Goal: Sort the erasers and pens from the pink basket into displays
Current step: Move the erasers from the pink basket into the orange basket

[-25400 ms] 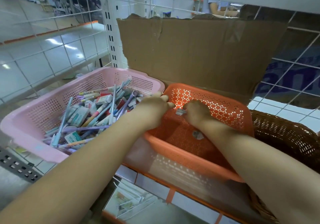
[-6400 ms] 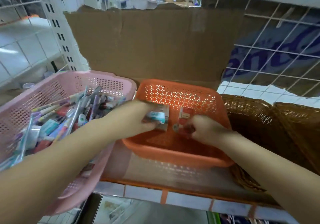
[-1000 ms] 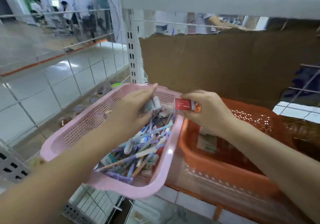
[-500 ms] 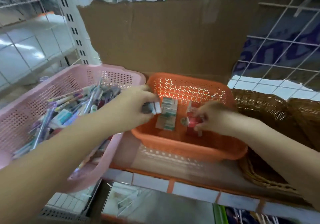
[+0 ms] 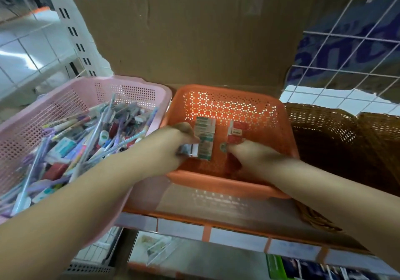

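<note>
While both hands reach into the orange basket (image 5: 216, 181), the left hand (image 5: 171, 147) pinches a small eraser (image 5: 192, 149) with a white end, just beside the near end of a row of green-sleeved erasers (image 5: 204, 132). The right hand (image 5: 249, 158) curls its fingers down at the near end of a row of red-sleeved erasers (image 5: 237, 131); whether it grips one I cannot tell. Just left of the orange basket, the pink basket (image 5: 125, 93) holds a heap of pens (image 5: 86, 141) and erasers. A brown wicker basket (image 5: 324, 139) stands to the right.
</note>
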